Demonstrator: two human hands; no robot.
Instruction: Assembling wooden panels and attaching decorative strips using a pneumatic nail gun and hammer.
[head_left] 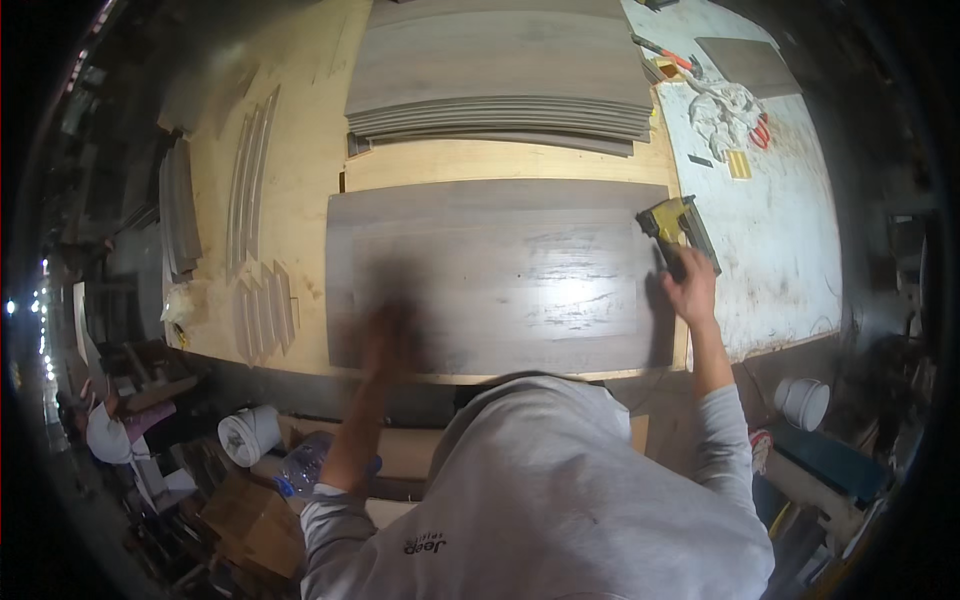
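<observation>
Right hand point(692, 288) clamped on yellow nail gun point(677, 226) at right edge of grey wood-grain panel point(500, 275), left hand point(388, 340) blurred on panel's near left, grip unclear, stacked grey panels point(500, 118) beyond on workbench point(300, 180).

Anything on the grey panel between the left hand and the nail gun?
Head view: nothing. Bare grey panel between the blurred left hand and the nail gun.

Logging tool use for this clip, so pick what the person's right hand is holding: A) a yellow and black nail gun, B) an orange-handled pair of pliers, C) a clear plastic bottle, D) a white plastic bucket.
A: the right hand closes its grip on the yellow and black nail gun at the right edge of the large grey wood-grain panel.
</observation>
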